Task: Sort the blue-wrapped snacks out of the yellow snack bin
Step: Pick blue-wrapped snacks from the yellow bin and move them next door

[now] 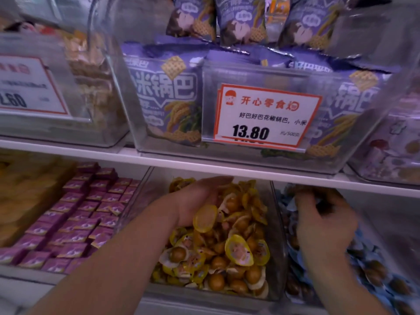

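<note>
— Two hands are in the lower row of bins. Where is each one?

— The left hand (200, 198) lies in the yellow snack bin (276, 223), a clear bin in the middle of the lower shelf, on the far part of the heap of yellow-wrapped snacks (227, 253). Its fingers are loosely bent over the wrappers; I cannot tell whether they hold one.

— And the right?

— The right hand (325, 221) is in the neighbouring clear bin on the right, over the blue-wrapped snacks (363, 267). Its fingers are curled down among the wrappers at the far end of that bin. The picture is blurred there, so I cannot tell whether they grip one.

— Any blue wrappers in the yellow bin?

— None that I can make out; the visible pile is yellow wrappers and brown round pieces.

— What lies around them?

— To the left, rows of small purple packets (79, 214) fill a tray, and further left is a blurred yellowish stack. A white shelf edge (204, 162) runs across above the hands. On it stands a clear bin of purple snack bags (163, 96) with an orange-bordered price tag (268, 114) reading 13.80. Another tag (27, 85) hangs on the bin at far left.
</note>
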Motion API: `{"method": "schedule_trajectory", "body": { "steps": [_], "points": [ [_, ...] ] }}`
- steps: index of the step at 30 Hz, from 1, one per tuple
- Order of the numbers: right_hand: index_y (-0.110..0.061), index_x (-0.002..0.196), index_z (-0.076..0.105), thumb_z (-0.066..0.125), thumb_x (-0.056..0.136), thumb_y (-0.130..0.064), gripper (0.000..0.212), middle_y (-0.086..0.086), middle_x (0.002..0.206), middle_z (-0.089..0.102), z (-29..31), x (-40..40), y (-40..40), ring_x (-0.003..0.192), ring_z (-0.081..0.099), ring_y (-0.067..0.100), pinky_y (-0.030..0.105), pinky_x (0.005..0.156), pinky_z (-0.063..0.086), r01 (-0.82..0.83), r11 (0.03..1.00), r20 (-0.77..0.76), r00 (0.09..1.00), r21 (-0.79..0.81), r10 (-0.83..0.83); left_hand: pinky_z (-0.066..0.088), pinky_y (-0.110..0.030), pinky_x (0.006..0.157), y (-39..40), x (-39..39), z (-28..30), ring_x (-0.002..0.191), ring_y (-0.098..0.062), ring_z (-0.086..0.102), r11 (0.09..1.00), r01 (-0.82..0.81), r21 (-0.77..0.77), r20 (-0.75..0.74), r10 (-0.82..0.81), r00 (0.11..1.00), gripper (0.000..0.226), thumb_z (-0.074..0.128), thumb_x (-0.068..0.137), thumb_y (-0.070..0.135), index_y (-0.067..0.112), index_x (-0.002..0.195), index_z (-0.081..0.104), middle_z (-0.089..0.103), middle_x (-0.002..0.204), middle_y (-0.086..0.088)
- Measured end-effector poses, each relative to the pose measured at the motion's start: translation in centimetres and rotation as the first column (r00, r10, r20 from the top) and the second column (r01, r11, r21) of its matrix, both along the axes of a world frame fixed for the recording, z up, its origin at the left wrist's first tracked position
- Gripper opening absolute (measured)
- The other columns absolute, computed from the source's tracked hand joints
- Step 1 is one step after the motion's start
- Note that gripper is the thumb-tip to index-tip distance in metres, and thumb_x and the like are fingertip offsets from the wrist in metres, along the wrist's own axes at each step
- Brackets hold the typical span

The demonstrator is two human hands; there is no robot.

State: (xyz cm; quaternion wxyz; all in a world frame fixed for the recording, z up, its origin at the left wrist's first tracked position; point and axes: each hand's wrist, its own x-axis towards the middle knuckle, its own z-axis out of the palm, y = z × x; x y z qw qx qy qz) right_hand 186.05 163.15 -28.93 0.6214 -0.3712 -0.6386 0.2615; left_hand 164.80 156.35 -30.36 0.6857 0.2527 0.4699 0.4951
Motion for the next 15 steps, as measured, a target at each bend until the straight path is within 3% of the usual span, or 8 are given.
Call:
{"method": "schedule_trajectory", "body": {
  "steps": [2,3,5,6,9,10,12,15],
  "points": [
    [-0.017,0.059,0.051,0.060,0.086,-0.031,0.032,-0.005,0.048,0.050,0.1,0.7,1.0,0.052,0.050,-0.009,0.004,0.051,0.030,0.020,0.999,0.059,0.998,-0.036,-0.018,0.043,-0.048,0.102,-1.9,1.1,0.7,0.116,-0.038,0.055,1.000,0.007,-0.002,-0.152,-0.007,0.988,0.061,0.063,0.087,0.047,0.005,0.130,0.059,0.054,0.134,-0.017],
    [-0.023,0.057,0.046,0.060,0.086,-0.032,0.033,-0.007,0.048,0.052,0.1,1.0,1.5,0.051,0.049,-0.010,0.003,0.050,0.030,0.007,0.999,0.082,0.997,-0.046,-0.003,0.042,-0.047,0.105,-3.2,1.7,0.9,0.117,-0.029,0.059,0.999,0.027,0.024,-0.327,-0.018,0.945,0.054,0.064,0.085,0.051,0.013,0.123,0.066,0.063,0.129,-0.006],
    [-0.030,0.059,0.042,0.061,0.087,-0.027,0.034,-0.014,0.051,0.055,-0.3,1.9,2.6,0.050,0.049,-0.011,0.003,0.049,0.031,-0.001,0.999,0.155,0.988,-0.044,0.008,0.046,-0.033,0.096,-6.2,2.6,0.7,0.103,-0.007,0.063,0.985,0.117,0.127,-0.674,-0.001,0.739,0.037,0.063,0.081,0.056,0.033,0.108,0.070,0.071,0.106,0.014],
    [-0.028,0.061,0.047,0.064,0.089,-0.021,0.033,-0.010,0.050,0.055,-0.6,2.2,3.1,0.052,0.051,-0.012,0.003,0.050,0.032,0.002,0.999,0.223,0.975,-0.051,0.009,0.047,-0.030,0.091,-7.7,2.9,0.1,0.099,-0.001,0.063,0.971,0.165,0.173,-0.767,0.028,0.641,0.032,0.063,0.080,0.056,0.036,0.104,0.070,0.070,0.103,0.016],
    [-0.010,0.087,0.071,0.062,0.090,-0.004,0.011,0.011,0.082,0.072,-1.5,3.0,3.9,0.079,0.066,0.004,0.016,0.070,0.042,-0.014,0.990,0.458,0.885,-0.141,0.078,0.040,-0.028,0.105,-11.2,3.2,-1.7,0.120,0.014,0.049,0.956,0.123,0.265,-0.915,0.210,0.345,0.027,0.061,0.079,0.057,0.037,0.095,0.071,0.058,0.125,0.024],
    [-0.008,0.098,0.073,0.061,0.089,-0.002,0.016,0.014,0.097,0.073,-1.5,3.1,3.7,0.093,0.068,0.019,0.023,0.079,0.044,-0.021,0.987,0.517,0.850,-0.159,0.101,0.039,-0.029,0.106,-11.7,3.2,-2.1,0.122,0.017,0.045,0.959,0.085,0.271,-0.945,0.249,0.210,0.029,0.058,0.078,0.059,0.038,0.093,0.070,0.054,0.127,0.030],
    [-0.006,0.107,0.073,0.060,0.088,0.000,0.024,0.015,0.110,0.071,-1.0,3.2,2.9,0.108,0.063,0.032,0.033,0.092,0.047,-0.042,0.994,0.572,0.815,-0.100,0.092,0.036,-0.033,0.106,-11.9,3.5,-2.1,0.121,0.013,0.047,0.975,0.014,0.222,-0.975,0.222,0.004,0.033,0.051,0.078,0.062,0.039,0.094,0.069,0.052,0.129,0.032],
    [-0.015,0.112,0.071,0.055,0.090,-0.014,0.027,0.008,0.112,0.068,1.0,2.8,-0.4,0.105,0.062,0.022,0.035,0.091,0.052,-0.143,0.989,0.515,0.850,0.023,0.111,0.034,-0.032,0.107,-11.8,4.1,-2.2,0.117,-0.006,0.055,0.982,-0.071,0.177,-0.981,0.170,-0.090,0.036,0.046,0.081,0.059,0.040,0.103,0.067,0.049,0.136,0.029]
  ]
}}
